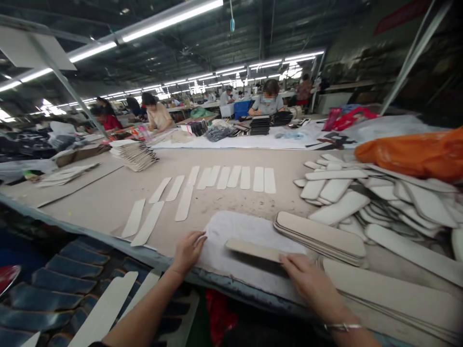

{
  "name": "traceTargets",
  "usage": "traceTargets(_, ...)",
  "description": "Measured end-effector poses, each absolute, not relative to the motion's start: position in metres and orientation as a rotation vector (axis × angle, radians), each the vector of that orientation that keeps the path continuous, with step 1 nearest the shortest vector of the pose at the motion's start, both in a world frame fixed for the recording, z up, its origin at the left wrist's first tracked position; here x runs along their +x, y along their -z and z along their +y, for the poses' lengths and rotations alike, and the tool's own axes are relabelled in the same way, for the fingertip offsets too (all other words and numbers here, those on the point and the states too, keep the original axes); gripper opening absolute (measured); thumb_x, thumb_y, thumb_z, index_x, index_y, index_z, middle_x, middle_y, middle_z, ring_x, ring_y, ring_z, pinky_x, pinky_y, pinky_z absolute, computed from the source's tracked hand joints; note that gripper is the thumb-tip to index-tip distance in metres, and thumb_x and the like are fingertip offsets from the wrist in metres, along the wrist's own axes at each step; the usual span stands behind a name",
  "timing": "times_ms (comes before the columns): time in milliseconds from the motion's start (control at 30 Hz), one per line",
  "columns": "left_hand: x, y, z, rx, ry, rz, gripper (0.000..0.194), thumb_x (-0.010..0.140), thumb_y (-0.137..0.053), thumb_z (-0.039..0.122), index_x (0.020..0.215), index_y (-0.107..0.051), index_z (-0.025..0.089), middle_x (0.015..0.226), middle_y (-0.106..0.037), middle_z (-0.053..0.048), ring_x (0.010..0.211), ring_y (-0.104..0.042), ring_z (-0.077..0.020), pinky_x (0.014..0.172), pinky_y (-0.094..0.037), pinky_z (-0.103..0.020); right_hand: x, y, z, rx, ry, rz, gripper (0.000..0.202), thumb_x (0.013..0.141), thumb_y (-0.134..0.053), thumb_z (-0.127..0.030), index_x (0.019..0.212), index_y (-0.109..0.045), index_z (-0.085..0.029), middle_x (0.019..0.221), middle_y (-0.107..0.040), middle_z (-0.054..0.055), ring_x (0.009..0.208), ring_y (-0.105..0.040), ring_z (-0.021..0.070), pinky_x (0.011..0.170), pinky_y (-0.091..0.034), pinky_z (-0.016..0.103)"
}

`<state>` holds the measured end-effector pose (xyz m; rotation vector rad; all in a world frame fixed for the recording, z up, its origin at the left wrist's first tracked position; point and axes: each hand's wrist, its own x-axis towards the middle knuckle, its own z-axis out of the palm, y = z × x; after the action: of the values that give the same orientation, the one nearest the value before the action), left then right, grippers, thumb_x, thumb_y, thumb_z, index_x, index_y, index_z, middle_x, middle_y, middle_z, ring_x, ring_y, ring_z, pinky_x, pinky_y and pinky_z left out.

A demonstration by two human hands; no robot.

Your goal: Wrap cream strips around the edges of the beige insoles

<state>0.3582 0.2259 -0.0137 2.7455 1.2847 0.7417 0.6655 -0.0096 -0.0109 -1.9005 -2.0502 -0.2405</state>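
Observation:
A long beige strip (253,250) is gripped at its right end by my right hand (307,277), tilted above a white cloth (231,224) near the table's front edge. At the cloth's left edge, my left hand (188,250) has its thumb and fingers pinched together on the cloth's border. Just right of the cloth lies a stack of beige strips (321,233), and a second stack (390,289) lies beside my right forearm. Smaller white pieces (184,202) are spread in a loose row beyond my left hand.
A large heap of white pieces (415,202) covers the right side, with an orange bag (412,149) behind it. A fanned stack (133,154) stands at the back left. Dark blue panels (61,274) lie below the table's front edge. Several people work at tables further back.

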Motion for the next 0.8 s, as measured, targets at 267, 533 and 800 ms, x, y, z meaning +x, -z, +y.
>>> traceTargets(267, 0.310, -0.007, 0.326, 2.945, -0.329, 1.510, 0.034, 0.084, -0.040, 0.034, 0.090, -0.068, 0.016, 0.086, -0.065, -0.010, 0.083, -0.060, -0.0250, 0.076, -0.045, -0.038, 0.623, 0.030, -0.023, -1.881, 0.071, -2.026, 0.040, 0.086, -0.052, -0.034, 0.124, -0.051, -0.023, 0.130, -0.046, 0.011, 0.118, -0.043, 0.0279, 0.098, -0.041, 0.046)
traceTargets(533, 0.316, -0.009, 0.349, 3.143, -0.010, 1.357, 0.032, 0.080, -0.038, 0.027, 0.071, -0.066, 0.017, 0.078, -0.064, -0.010, 0.073, -0.061, -0.0244, 0.068, -0.043, -0.035, 0.627, 0.032, -0.031, -1.971, -0.008, -1.888, 0.039, 0.087, -0.049, -0.034, 0.124, -0.051, -0.022, 0.133, -0.044, 0.011, 0.121, -0.042, 0.0272, 0.101, -0.039, 0.045)
traceTargets(800, 0.337, -0.052, 0.316, 3.071, -0.617, 1.321, 0.030, 0.081, -0.039, 0.037, 0.079, -0.061, 0.018, 0.086, -0.062, -0.008, 0.076, -0.060, -0.0211, 0.072, -0.044, -0.032, 0.632, 0.028, -0.033, -1.836, -0.238, -1.479, 0.033, 0.087, -0.049, -0.030, 0.117, -0.057, -0.020, 0.121, -0.054, 0.011, 0.111, -0.051, 0.0221, 0.096, -0.043, 0.038)
